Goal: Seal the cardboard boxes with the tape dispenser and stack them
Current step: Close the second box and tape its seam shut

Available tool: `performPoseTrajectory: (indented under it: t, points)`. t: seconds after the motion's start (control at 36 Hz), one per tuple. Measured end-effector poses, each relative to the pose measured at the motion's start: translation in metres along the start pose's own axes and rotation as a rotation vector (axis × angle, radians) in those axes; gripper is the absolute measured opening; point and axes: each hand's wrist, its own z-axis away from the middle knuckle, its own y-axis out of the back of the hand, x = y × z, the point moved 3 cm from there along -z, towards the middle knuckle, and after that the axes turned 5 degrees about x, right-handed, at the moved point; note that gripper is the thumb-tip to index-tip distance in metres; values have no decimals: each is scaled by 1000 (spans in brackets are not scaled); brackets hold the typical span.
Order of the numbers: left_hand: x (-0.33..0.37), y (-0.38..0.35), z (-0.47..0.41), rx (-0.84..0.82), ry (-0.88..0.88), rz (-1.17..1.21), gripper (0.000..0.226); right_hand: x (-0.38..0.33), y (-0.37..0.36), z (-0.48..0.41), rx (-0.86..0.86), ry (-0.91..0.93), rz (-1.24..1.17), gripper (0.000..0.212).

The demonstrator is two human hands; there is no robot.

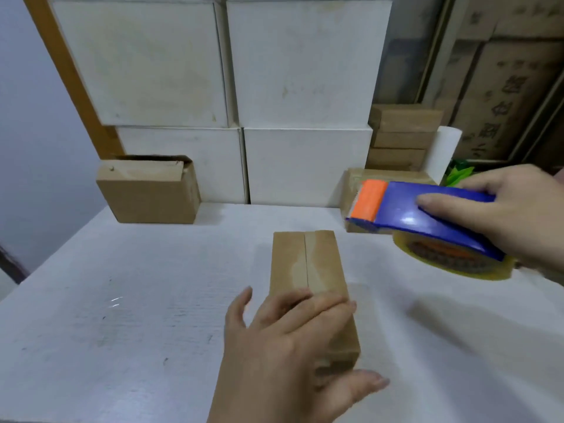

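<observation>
A small brown cardboard box (308, 264) lies lengthwise on the white table (137, 300), its two top flaps closed with a bare seam down the middle. My left hand (283, 346) presses flat on the near end of the box, fingers spread over the top and thumb at the right side. My right hand (518, 215) holds a blue tape dispenser (427, 218) with an orange front roller and a roll of clear tape under it. The dispenser hovers in the air to the right of the box, apart from it.
An open-topped cardboard box (149, 190) stands at the back left. More small brown boxes (399, 138) are stacked at the back right, with another one (354, 190) behind the dispenser. Large white cartons (219, 87) form a wall at the back. Printed brown cartons (512, 87) fill shelving on the right.
</observation>
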Motion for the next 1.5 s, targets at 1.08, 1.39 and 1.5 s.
performPoseTrajectory:
  t: [1.08, 1.39, 1.5]
  points:
    - [-18, 40, -148, -210, 512, 484, 44, 6, -34, -19, -471, 14, -660, 78]
    - [-66, 33, -142, -142, 594, 392, 39, 23, -22, -50, -481, 15, -420, 88]
    - [-78, 23, -123, -208, 646, 412, 38, 38, -22, -60, -563, -19, -330, 94]
